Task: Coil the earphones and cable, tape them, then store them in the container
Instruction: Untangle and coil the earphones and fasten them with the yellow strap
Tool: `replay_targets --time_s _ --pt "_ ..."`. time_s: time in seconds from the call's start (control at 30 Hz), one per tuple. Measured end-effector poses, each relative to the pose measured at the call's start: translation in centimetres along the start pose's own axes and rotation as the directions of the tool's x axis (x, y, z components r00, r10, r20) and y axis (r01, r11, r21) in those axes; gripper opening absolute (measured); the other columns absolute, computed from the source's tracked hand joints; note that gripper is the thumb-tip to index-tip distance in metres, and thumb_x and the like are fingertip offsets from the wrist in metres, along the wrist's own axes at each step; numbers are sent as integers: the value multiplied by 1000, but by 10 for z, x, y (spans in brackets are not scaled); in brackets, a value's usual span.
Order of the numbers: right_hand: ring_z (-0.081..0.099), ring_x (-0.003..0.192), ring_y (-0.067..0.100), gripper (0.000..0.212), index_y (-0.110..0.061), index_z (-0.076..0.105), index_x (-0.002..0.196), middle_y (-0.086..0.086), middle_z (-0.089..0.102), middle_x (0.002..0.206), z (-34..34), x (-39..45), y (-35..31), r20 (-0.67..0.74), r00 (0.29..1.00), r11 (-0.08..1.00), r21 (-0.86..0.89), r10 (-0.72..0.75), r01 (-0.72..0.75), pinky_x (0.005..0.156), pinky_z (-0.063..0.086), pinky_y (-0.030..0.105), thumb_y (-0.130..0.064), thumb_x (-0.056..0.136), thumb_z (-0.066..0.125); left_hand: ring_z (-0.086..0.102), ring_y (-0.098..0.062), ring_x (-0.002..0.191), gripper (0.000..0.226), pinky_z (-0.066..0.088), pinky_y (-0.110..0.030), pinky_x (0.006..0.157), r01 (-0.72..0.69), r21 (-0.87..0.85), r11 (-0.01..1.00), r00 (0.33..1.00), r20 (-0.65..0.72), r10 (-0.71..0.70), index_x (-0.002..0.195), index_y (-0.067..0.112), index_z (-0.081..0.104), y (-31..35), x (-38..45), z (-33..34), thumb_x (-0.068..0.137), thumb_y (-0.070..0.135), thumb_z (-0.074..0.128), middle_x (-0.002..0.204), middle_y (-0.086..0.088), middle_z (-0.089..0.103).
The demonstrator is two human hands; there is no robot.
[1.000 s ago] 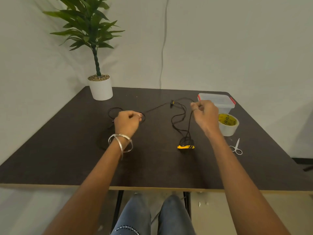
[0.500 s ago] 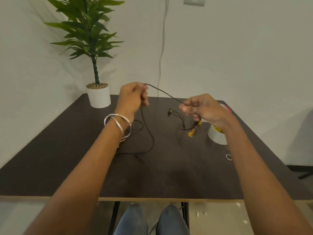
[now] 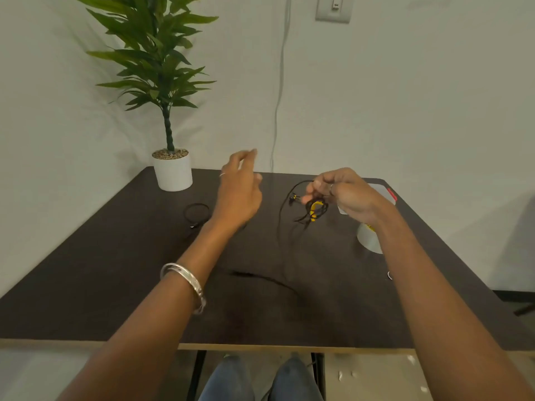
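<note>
Now that my left hand (image 3: pixel 238 192) has let go and hangs open with fingers spread, the earphones (image 3: pixel 314 208) bunch in my right hand's (image 3: pixel 346 195) pinch at two o'clock over the counter (image 3: pixel 115 285); their cord trails loose, so coiling has barely begun.

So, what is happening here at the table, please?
A person is winding up black earphones. The right hand pinches a small bunch of loops with a yellow part, held above the dark table, while the rest of the wire trails down onto it. The left hand is raised with loose fingers, holding nothing. A separate black cable lies coiled on the table. Nothing is taped yet.
</note>
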State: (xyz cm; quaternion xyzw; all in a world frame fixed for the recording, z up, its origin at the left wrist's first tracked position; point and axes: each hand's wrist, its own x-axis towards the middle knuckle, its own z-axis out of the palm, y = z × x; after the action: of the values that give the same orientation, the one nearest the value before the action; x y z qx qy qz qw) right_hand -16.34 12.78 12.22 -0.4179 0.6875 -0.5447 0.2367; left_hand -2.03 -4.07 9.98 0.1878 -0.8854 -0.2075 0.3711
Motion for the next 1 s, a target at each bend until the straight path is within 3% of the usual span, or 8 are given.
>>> replay_targets --time_s 0.1,0.2,0.37,0.53,0.6,0.67,0.83,1.0 --pt "70 90 22 24 -3 67 83 13 71 85 7 1 -7 84 996 997 -76 -10 16 83 56 28 -7 99 49 35 -25 136 48 26 -30 111 -282 -100 954 944 148 294 143 12 42 23 6 4 96 17 53 146 -10 43" --pt "67 91 26 25 1 70 81 18 69 87 10 -1 -11 89 996 999 -24 -31 33 91 53 33 -16 94 57 66 -14 99 21 48 -32 94 -102 -293 951 921 334 202 109 13 72 26 7 8 92 20 62 102 -5 73" --pt "64 78 31 40 -4 55 61 15 64 72 10 -8 -2 61 998 993 121 -19 11 78 48 36 -36 84 61 62 -13 52 15 55 -25 61 150 -533 832 976 216 -38 82 4 70 28 -1 6 92 7 60 65 -8 67" --pt "30 36 11 44 -7 68 81 10 50 54 6 -16 35 135 988 966 239 73 -104 46 33 25 -50 84 56 56 -15 49 18 57 -36 64 336 -884 324 910 216 -355 81 4 65 31 13 -21 94 1 53 62 -5 59" --pt "22 35 7 33 -7 69 106 8 48 51 4 -19 54 113 990 969 226 80 -104 39 17 19 -30 97 47 50 -11 46 18 55 -29 56 293 -956 -3 851 262 -455 81 7 62 28 21 -34 95 5 52 64 -4 57" --pt "23 35 5 26 -4 68 108 7 51 53 1 -21 70 41 996 947 310 79 -87 38 13 19 -13 98 46 44 -8 43 17 48 -21 48 215 -968 -133 821 253 -512 81 9 62 20 29 -46 96 10 53 65 -3 58" --pt "41 43 7 19 -6 66 83 7 59 65 1 -15 94 -234 955 971 191 184 -140 38 29 16 -12 96 54 35 -4 40 16 35 -14 42 125 -983 -136 837 178 -517 86 11 62 4 38 -58 98 14 52 66 0 60" --pt "61 90 16 20 -14 68 87 2 69 91 9 2 98 -300 947 954 -229 119 -192 85 47 29 -9 97 51 33 -4 38 15 34 -14 40 189 -978 -89 842 208 -498 92 10 64 9 37 -48 98 15 51 70 -1 62"
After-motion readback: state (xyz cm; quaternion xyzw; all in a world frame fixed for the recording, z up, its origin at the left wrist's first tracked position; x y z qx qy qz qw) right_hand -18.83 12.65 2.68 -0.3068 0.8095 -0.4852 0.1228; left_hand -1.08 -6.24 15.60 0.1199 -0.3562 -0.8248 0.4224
